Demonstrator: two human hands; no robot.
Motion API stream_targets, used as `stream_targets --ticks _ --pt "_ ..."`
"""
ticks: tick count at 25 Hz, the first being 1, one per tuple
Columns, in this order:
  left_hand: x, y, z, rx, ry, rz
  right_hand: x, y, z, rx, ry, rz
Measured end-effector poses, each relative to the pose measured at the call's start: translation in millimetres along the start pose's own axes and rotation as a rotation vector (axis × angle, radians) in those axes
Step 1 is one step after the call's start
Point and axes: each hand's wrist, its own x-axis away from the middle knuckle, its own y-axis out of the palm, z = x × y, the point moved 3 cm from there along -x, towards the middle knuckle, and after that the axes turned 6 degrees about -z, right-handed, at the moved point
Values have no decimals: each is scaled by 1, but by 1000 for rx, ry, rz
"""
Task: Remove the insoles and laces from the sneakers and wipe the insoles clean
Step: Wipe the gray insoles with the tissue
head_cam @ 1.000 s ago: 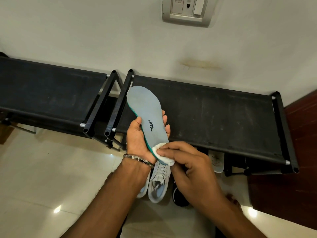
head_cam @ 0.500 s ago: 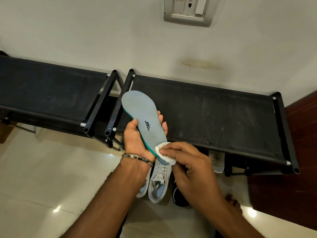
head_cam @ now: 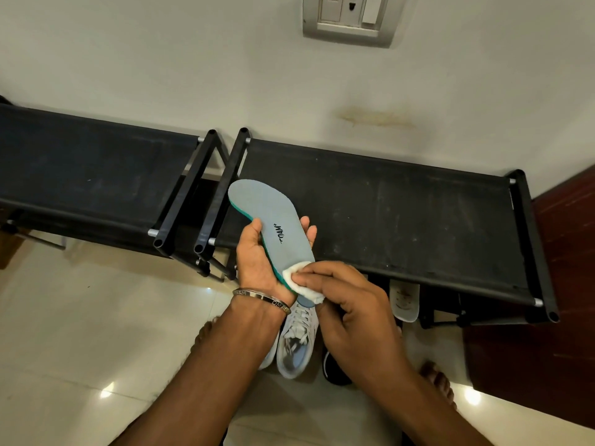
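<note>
A person's left hand (head_cam: 257, 262) grips a grey insole (head_cam: 273, 226) at mid-length, its toe now tipped further toward 11 o'clock than a second ago. The right hand (head_cam: 347, 304), fingers pinched on a white wipe (head_cam: 297, 280), stays at the heel end: wiping looks barely begun. A laced sneaker (head_cam: 297, 342) waits below, at 6 o'clock.
</note>
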Motion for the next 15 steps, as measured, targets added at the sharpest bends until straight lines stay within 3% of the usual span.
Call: stream_targets --ticks 15 --pt "18 16 -32 -195 -235 -232 -15 -18 20 235 67 112"
